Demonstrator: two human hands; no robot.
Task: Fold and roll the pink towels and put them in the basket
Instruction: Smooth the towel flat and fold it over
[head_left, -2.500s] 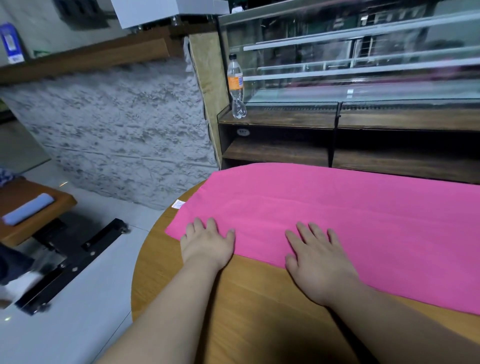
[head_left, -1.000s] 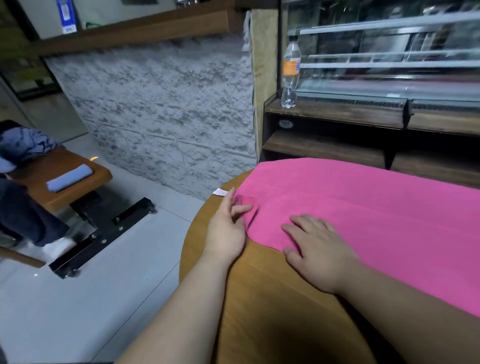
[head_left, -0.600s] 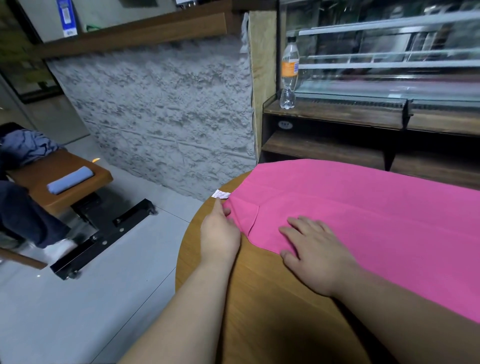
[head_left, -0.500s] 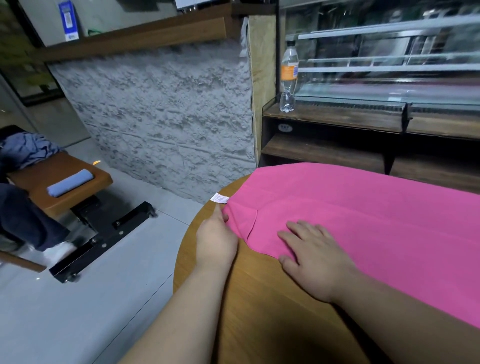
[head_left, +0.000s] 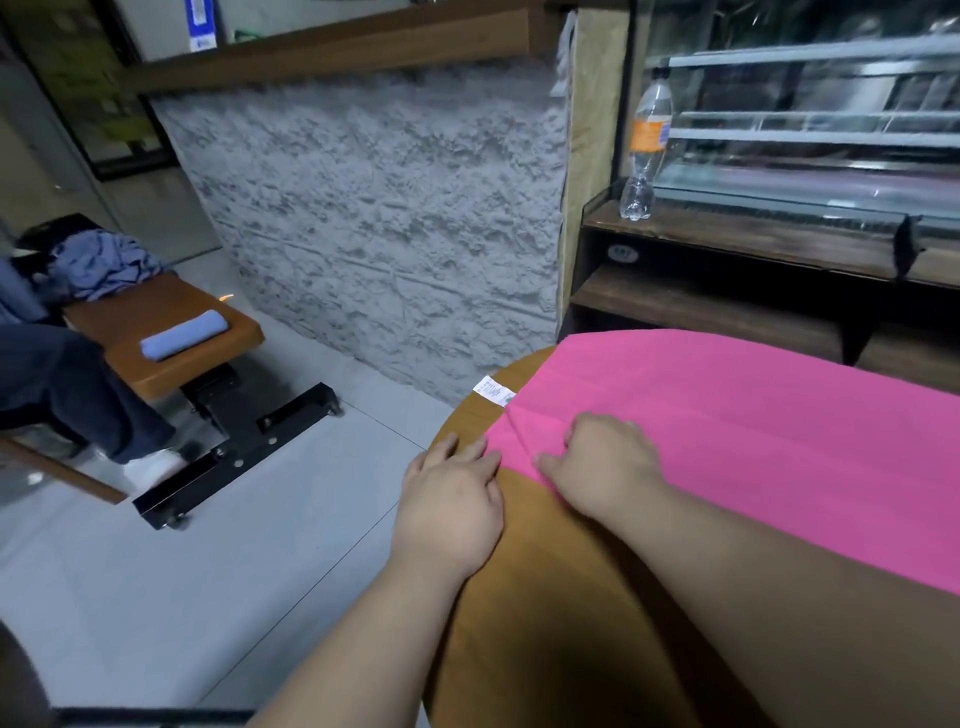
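A pink towel lies folded into a long band across the round wooden table, with its white label sticking out at the left end. A narrow strip at that end is turned over. My left hand lies flat on the table, its straight fingertips touching the towel's left edge. My right hand sits on the turned-over end with its fingers curled down into the cloth and its thumb along the near edge. No basket is in view.
Behind the table stands a dark wooden counter with a glass case and a plastic bottle. On the left, a bench carries a rolled blue towel and crumpled blue cloth. A seated person's leg is beside it.
My left hand slid off the folded end onto the table beside it. My right hand moved left onto the turned-over end and curled its fingers. The camera view shifted slightly.
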